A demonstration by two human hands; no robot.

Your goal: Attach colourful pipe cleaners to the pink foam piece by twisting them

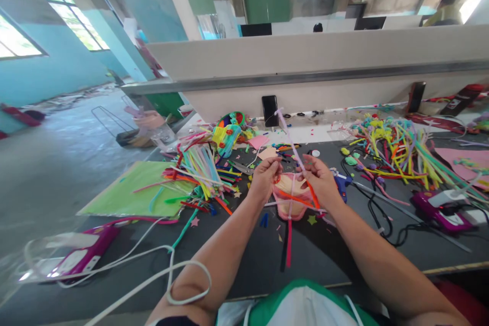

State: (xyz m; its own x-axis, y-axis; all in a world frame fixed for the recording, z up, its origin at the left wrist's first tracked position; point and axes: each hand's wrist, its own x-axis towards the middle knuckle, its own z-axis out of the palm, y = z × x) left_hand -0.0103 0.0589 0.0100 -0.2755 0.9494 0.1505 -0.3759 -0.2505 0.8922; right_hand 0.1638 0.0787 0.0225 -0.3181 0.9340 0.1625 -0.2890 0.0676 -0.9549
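A pale purple pipe cleaner [290,137] rises from my right hand [320,183], whose fingers are pinched around its lower part. An orange pipe cleaner [314,194] hangs just under those fingers. My left hand [265,179] is closed, thumb against fingertips; what it grips is too small to make out. Below and between both hands lies a cream craft piece with a fuzzy pink edge [290,212], with orange and lilac strips crossing it. From its lower end a red strip [289,244] points toward me.
A bundle of pipe cleaners [202,163] lies left on a green sheet [126,188], another heap [397,147] right. A blue glue gun [342,186] is beside my right hand. Purple power strips [439,214] and cables flank the work. A phone [270,111] leans against the partition.
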